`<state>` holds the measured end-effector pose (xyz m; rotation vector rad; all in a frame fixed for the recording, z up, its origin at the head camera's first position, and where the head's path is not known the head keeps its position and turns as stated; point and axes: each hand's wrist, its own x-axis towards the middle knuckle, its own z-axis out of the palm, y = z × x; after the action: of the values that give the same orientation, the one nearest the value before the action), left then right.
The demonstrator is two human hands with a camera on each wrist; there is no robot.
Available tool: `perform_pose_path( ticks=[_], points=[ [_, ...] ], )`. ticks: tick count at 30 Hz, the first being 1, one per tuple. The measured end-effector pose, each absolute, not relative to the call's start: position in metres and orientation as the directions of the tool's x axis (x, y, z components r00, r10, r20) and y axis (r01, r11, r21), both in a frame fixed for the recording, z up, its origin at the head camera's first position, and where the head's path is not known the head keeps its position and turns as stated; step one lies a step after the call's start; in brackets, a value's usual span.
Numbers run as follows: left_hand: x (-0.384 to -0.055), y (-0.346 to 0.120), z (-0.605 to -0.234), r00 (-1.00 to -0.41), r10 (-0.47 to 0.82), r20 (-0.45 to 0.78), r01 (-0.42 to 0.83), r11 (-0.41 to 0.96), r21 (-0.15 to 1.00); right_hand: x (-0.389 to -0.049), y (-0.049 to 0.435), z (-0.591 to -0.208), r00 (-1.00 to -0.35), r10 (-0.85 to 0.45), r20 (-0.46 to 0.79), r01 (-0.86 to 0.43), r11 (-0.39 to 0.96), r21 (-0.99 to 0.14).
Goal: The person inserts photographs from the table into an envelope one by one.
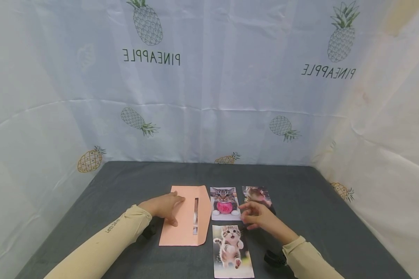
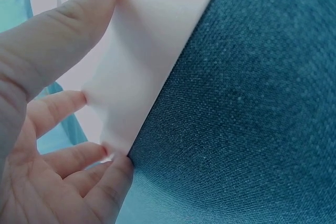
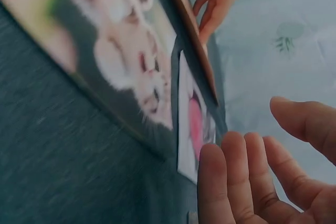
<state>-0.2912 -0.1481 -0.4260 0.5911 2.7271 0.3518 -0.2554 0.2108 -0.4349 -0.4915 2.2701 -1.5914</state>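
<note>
A peach envelope (image 1: 177, 235) lies on the dark table, its pointed flap to the right; a strip of a picture (image 1: 195, 217) shows through a narrow slot. My left hand (image 1: 165, 206) rests on the envelope's left part, thumb and fingers spread; in the left wrist view the fingertips (image 2: 79, 98) touch its pale surface. My right hand (image 1: 258, 216) holds nothing, its fingers loosely bent at the right edge of a photo of a cat with a pink ball (image 1: 225, 208). In the right wrist view its fingers (image 3: 236, 177) are nearly straight, the thumb apart.
Nearer me lies a kitten photo (image 1: 230, 248). Another photo (image 1: 256, 193), partly hidden by my right hand, lies to the right. The grey table (image 1: 143, 172) ends at a white curtain (image 1: 202, 131) printed with pineapples, which also hangs along both sides.
</note>
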Motion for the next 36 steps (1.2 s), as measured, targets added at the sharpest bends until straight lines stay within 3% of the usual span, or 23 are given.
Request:
perform_pose_path(
  ticks=[14, 36],
  points=[
    [-0.291, -0.148, -0.426, -0.862, 0.433, -0.264, 0.353, 0.886, 0.299, -0.243, 0.228, -0.45, -0.837, -0.53, -0.136, -0.057, 0.332, -0.942],
    [-0.29, -0.148, -0.424, -0.862, 0.432, -0.264, 0.342, 0.882, 0.324, -0.238, 0.22, -0.452, -0.852, -0.507, -0.13, -0.091, 0.388, -0.917]
  ],
)
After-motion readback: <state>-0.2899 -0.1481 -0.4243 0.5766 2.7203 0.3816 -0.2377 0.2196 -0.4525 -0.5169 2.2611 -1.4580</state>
